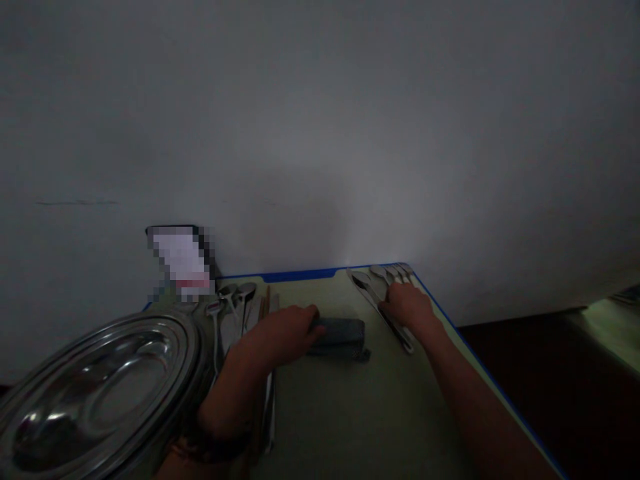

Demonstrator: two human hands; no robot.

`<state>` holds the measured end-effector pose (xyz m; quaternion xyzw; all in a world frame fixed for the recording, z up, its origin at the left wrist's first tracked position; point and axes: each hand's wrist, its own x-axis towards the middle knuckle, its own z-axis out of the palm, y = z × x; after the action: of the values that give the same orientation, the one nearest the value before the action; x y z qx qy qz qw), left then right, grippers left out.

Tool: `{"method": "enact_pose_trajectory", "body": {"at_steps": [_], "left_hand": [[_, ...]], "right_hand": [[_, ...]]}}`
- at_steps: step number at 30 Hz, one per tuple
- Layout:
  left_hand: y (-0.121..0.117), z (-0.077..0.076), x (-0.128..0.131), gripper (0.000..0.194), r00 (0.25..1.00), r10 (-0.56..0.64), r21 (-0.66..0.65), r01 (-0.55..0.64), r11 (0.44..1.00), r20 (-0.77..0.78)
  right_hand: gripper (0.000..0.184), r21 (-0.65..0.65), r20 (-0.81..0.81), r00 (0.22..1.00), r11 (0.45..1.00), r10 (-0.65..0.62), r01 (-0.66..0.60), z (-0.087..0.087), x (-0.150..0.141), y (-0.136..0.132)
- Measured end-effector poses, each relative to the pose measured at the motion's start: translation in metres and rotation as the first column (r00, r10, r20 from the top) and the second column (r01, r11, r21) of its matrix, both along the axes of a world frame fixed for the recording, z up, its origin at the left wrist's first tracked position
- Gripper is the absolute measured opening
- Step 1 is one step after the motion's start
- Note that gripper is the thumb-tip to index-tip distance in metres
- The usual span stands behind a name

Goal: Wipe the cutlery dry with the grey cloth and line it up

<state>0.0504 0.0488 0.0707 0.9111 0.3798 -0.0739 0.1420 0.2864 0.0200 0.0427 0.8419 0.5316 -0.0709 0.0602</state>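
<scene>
A folded or rolled dark grey-blue cloth (345,337) lies across the middle of the table. My left hand (293,330) is closed at the cloth's left end, covering that end from view. Over at the right, my right hand (407,305) rests with curled fingers on the handles of several spoons (380,271) lined up near the far corner; what its fingers hold is hidden. Just left of these fingers, another spoon (363,279) lies slantwise beside a knife-like piece of cutlery (349,273), their handles pointing towards me.
Stacked oval metal trays (187,333) fill the near left. Between them and my left arm lie more spoons (247,290), a fork (213,309) and wooden chopsticks (267,303). A blurred-out phone-like screen (180,257) leans on the wall (320,133) behind the blue-edged table (350,427).
</scene>
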Motion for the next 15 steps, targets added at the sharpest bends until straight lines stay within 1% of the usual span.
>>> {"method": "enact_pose_trajectory", "body": {"at_steps": [8,15], "left_hand": [[0.0002,-0.0004,0.0004,0.034,1.000,-0.005,-0.007,0.005,1.000,0.004],[0.0004,0.0002,0.0009,0.035,1.000,-0.002,-0.007,0.002,1.000,-0.006]], "right_hand": [[0.036,0.003,0.001,1.000,1.000,0.002,-0.002,-0.0018,0.0035,-0.0008],[0.032,0.001,-0.008,1.000,1.000,0.000,0.000,-0.0058,0.0093,0.0012]]}}
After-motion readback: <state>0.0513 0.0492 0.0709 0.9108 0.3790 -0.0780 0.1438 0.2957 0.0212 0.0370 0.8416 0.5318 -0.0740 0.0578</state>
